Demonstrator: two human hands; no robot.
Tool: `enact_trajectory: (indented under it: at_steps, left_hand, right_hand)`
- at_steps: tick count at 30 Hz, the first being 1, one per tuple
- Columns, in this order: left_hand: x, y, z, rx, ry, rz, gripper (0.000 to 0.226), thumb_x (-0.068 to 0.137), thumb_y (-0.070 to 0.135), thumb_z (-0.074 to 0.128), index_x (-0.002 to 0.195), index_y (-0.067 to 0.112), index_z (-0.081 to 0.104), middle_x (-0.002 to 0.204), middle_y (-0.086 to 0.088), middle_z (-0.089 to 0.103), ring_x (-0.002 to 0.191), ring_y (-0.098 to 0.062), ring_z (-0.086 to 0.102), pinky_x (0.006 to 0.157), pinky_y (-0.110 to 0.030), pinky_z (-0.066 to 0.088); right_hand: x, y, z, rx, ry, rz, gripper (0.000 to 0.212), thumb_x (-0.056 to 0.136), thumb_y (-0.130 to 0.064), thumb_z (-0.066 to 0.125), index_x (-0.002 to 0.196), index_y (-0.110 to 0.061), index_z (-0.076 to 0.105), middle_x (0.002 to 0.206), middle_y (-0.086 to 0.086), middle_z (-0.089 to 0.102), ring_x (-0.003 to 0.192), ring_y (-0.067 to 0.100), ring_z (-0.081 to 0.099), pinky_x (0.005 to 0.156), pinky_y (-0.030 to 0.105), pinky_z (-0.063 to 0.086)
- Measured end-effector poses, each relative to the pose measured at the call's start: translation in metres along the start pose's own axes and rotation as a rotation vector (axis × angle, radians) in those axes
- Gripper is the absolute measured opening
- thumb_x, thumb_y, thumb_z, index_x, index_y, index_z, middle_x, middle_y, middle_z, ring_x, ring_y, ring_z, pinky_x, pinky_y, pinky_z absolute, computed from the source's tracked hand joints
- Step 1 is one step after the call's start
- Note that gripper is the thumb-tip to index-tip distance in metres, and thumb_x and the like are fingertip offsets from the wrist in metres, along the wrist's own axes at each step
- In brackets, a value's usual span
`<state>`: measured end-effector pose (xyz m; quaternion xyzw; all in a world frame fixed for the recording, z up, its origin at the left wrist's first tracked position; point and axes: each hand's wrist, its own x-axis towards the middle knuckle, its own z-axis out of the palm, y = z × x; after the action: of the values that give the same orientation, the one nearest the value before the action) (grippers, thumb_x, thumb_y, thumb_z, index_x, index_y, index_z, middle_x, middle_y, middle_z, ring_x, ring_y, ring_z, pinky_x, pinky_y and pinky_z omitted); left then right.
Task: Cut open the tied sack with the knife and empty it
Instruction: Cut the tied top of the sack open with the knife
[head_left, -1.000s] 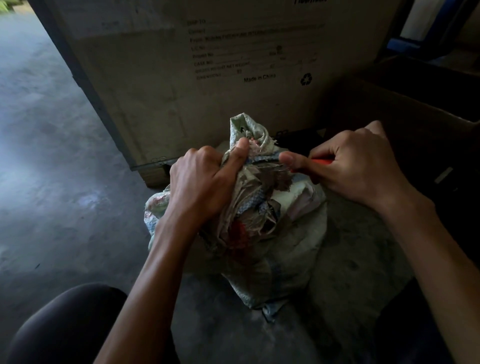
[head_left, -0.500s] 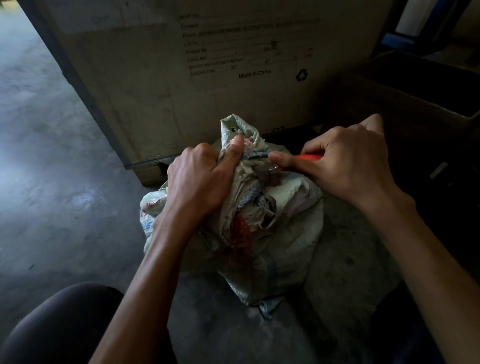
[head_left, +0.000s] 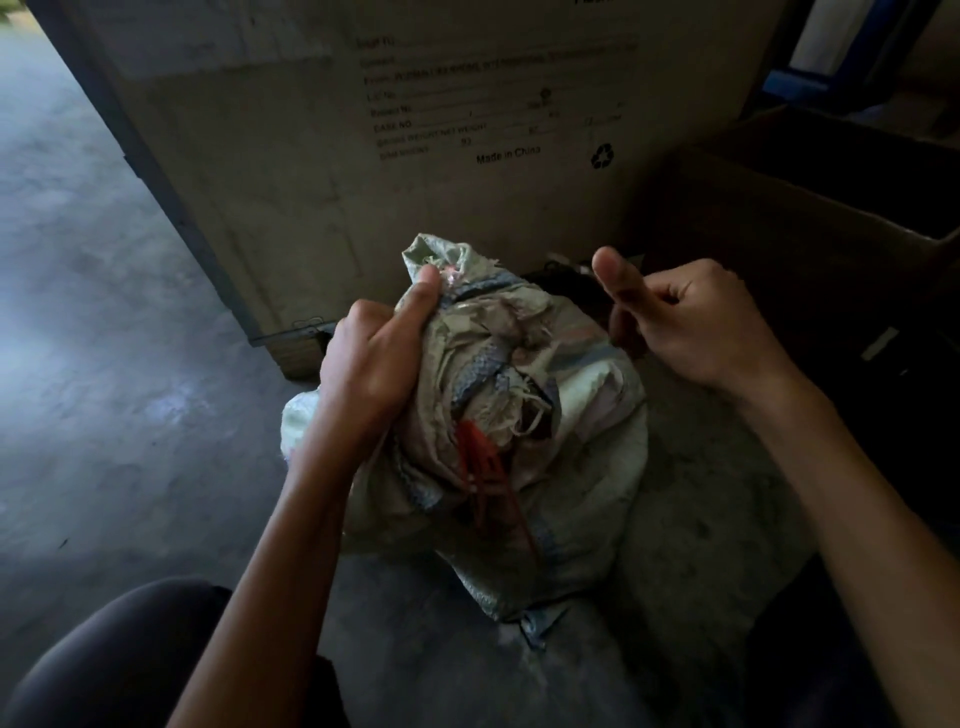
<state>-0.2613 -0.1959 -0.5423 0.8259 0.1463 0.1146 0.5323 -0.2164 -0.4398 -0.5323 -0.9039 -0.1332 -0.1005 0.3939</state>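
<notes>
**A:** so where's the sack (head_left: 524, 467) at? Middle of the frame, sitting on the concrete floor (head_left: 104, 364), woven plastic, greyish-green with blue stripes, neck all bunched and frayed. There's red twine (head_left: 483, 467) hanging down its front.

**B:** any writing on it?

**A:** none I can read. The big cardboard box (head_left: 415, 156) right behind it, upper centre, says "Made in China" with a recycling symbol beside it. Above that are form lines; I can make out "CASE NO" and "GROSS WEIGHT NET WEIGHT", the rest is too blurry.

**B:** and the hands?

**A:** left hand (head_left: 374, 374) is fisted tight around the gathered neck, thumb pressed up against the top. Right hand (head_left: 691, 322) is off to the right of the sack, not touching it, fingers curled in, thumb sticking up. Can't see a knife in it, so can't tell whether it's holding anything. Open dark box (head_left: 831, 218) at upper right.
</notes>
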Motion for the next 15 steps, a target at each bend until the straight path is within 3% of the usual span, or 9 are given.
enact_trajectory:
  at_steps: [2, 4, 5, 8, 11, 13, 15]
  left_hand:
    - [0.0, -0.001, 0.001, -0.225, -0.111, -0.041, 0.086, 0.091, 0.072, 0.051, 0.083, -0.012, 0.07, 0.087, -0.029, 0.075, 0.081, -0.031, 0.076, 0.082, -0.045, 0.064]
    - [-0.003, 0.0, 0.002, -0.326, -0.15, -0.046, 0.082, 0.094, 0.071, 0.048, 0.074, -0.005, 0.073, 0.072, -0.014, 0.077, 0.065, -0.015, 0.074, 0.061, -0.024, 0.061]
    - [-0.005, 0.0, 0.003, -0.331, -0.161, -0.042, 0.084, 0.091, 0.074, 0.047, 0.069, -0.002, 0.072, 0.065, -0.011, 0.074, 0.06, -0.013, 0.071, 0.057, -0.021, 0.058]
    - [-0.01, -0.002, 0.004, -0.329, -0.246, 0.002, 0.091, 0.078, 0.083, 0.054, 0.077, -0.006, 0.073, 0.07, -0.021, 0.073, 0.065, -0.019, 0.071, 0.061, -0.034, 0.062]
    - [-0.014, -0.003, 0.004, -0.484, -0.3, 0.045, 0.051, 0.08, 0.058, 0.069, 0.079, 0.008, 0.082, 0.079, -0.013, 0.08, 0.072, -0.019, 0.078, 0.063, -0.028, 0.063]
    - [-0.014, -0.002, 0.005, -0.524, -0.296, 0.05, 0.04, 0.085, 0.044, 0.068, 0.08, 0.006, 0.081, 0.082, -0.014, 0.08, 0.073, -0.02, 0.077, 0.067, -0.03, 0.064]
    - [-0.013, -0.004, 0.004, -0.534, -0.307, 0.054, 0.037, 0.087, 0.038, 0.066, 0.078, 0.005, 0.08, 0.08, -0.013, 0.079, 0.07, -0.019, 0.076, 0.066, -0.028, 0.064]
  right_hand:
    - [-0.003, -0.009, 0.012, 0.278, -0.02, 0.054, 0.086, 0.06, -0.092, 0.054, 0.065, -0.008, 0.074, 0.048, -0.013, 0.062, 0.052, -0.01, 0.057, 0.06, 0.023, 0.044]
    - [-0.006, -0.016, 0.027, 0.456, -0.066, 0.128, 0.068, 0.05, -0.084, 0.071, 0.067, -0.019, 0.078, 0.06, -0.008, 0.071, 0.062, -0.002, 0.065, 0.061, 0.022, 0.048]
    - [-0.007, -0.019, 0.033, 0.517, -0.103, 0.147, 0.06, 0.049, -0.078, 0.078, 0.07, -0.022, 0.079, 0.066, -0.006, 0.075, 0.067, 0.005, 0.07, 0.063, 0.024, 0.053]
    - [-0.008, -0.023, 0.045, 0.721, -0.13, 0.121, 0.044, 0.059, -0.053, 0.089, 0.089, -0.021, 0.081, 0.087, -0.003, 0.08, 0.086, 0.011, 0.077, 0.071, 0.022, 0.059]
    - [-0.004, -0.02, 0.047, 0.693, -0.124, 0.057, 0.04, 0.064, -0.052, 0.087, 0.093, -0.024, 0.081, 0.09, -0.005, 0.08, 0.089, 0.009, 0.076, 0.075, 0.025, 0.06]
    - [0.0, -0.018, 0.048, 0.62, -0.117, 0.014, 0.04, 0.068, -0.052, 0.084, 0.096, -0.024, 0.08, 0.092, -0.007, 0.08, 0.09, 0.009, 0.076, 0.08, 0.031, 0.06]
    - [0.002, -0.016, 0.048, 0.634, -0.135, -0.046, 0.034, 0.074, -0.043, 0.083, 0.1, -0.022, 0.079, 0.096, -0.008, 0.079, 0.094, 0.008, 0.075, 0.081, 0.025, 0.059]
